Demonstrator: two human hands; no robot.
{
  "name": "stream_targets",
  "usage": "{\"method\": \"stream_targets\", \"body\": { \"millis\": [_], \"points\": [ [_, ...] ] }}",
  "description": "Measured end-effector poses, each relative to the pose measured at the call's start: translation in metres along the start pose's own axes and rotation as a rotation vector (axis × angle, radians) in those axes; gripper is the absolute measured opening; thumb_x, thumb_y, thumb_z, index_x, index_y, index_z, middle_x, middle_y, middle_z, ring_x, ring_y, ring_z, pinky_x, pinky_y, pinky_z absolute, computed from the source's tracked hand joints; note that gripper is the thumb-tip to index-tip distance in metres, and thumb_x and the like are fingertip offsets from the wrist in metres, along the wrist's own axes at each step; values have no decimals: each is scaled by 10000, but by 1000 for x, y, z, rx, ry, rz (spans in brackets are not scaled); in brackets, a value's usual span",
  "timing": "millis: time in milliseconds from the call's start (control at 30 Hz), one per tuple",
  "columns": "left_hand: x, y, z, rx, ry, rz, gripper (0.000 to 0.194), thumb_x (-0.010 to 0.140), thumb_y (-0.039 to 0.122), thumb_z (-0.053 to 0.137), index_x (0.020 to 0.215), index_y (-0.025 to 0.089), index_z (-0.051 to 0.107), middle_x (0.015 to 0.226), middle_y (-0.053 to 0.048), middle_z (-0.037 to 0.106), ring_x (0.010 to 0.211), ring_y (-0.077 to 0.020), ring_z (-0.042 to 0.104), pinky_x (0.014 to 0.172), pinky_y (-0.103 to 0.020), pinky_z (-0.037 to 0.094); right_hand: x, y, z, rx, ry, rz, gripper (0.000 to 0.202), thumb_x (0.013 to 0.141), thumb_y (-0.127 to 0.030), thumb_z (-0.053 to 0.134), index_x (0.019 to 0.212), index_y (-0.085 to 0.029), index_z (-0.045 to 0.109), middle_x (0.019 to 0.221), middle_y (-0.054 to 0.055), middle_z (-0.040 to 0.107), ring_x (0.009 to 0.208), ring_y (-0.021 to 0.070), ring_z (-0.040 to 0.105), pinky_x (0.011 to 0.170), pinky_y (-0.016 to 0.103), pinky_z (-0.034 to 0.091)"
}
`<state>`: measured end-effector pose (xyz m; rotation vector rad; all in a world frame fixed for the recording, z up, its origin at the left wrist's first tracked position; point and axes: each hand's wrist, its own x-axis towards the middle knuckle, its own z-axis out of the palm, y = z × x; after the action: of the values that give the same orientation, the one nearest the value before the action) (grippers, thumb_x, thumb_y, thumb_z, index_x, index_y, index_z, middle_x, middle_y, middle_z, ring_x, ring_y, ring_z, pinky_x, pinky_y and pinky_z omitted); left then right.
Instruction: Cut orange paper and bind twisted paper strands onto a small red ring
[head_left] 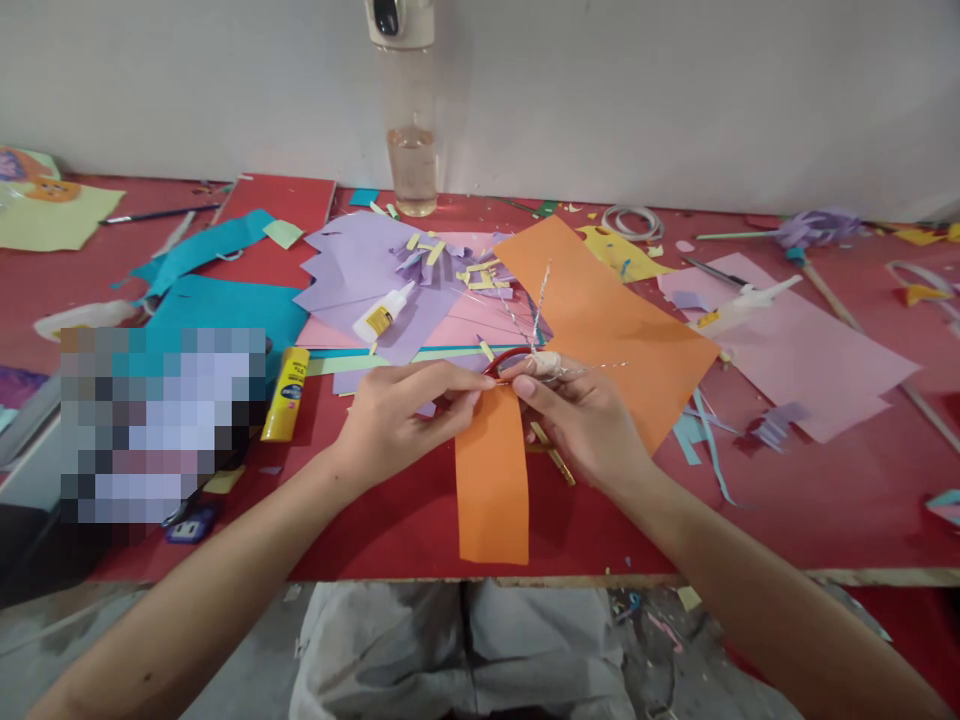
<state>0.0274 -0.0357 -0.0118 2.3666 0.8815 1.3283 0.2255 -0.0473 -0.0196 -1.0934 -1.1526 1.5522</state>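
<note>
My left hand [409, 410] pinches the upper left edge of an orange paper strip [493, 490], which hangs down toward the table's front edge. At the strip's upper right corner, my right hand [577, 415] has its thumb and fingers closed on the paper. Red-handled scissors [508, 358] show between the hands, partly hidden by the fingers. A white wrapped piece [546, 364] with thin twisted silvery strands [541, 300] sticks out by my right fingers. Behind my right hand lies a larger orange sheet [622, 330].
A yellow glue stick [286, 395] lies left of my left hand. Beyond the hands are a white glue bottle [382, 312], purple paper [345, 265] and a clear bottle [412, 165]. Pink paper [810, 350] lies right, on the red table [360, 535]. A pencil [555, 458] is below my right hand.
</note>
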Motion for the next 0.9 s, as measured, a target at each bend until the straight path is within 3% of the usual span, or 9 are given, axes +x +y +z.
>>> {"method": "stream_targets", "body": {
  "millis": [167, 333, 500, 900],
  "points": [
    [1, -2, -2, -107, -46, -89, 114, 854, 102, 620, 918, 166, 689, 828, -16, 750, 634, -71, 665, 539, -120, 496, -1, 0, 1, -27, -4, -58, 239, 818, -435, 720, 840, -199, 686, 601, -37, 601, 490, 95, 580, 440, 200, 449],
    [1, 1, 0, -242, -132, -220, 133, 874, 162, 623, 986, 174, 694, 910, -26, 748, 687, -78, 679, 603, -128, 540, -2, -4, 0, -114, 0, -91, 235, 826, -433, 712, 836, -199, 692, 523, -72, 471, 408, 54, 372, 371, 183, 305],
    [0, 0, 1, -212, -128, -240, 102, 876, 184, 634, 946, 181, 708, 880, -18, 754, 675, -83, 684, 556, -124, 517, -1, -4, 1, -143, -21, -130, 225, 826, -431, 710, 836, -206, 700, 671, -17, 618, 573, 99, 556, 509, 212, 453],
    [3, -9, -5, -118, -128, 74, 133, 917, 126, 587, 947, 185, 703, 869, -27, 762, 788, -116, 713, 702, -183, 546, -1, -2, 2, -70, -21, -119, 128, 821, -333, 729, 865, -219, 694, 621, -47, 607, 501, 79, 559, 451, 196, 448]
  ]
}}
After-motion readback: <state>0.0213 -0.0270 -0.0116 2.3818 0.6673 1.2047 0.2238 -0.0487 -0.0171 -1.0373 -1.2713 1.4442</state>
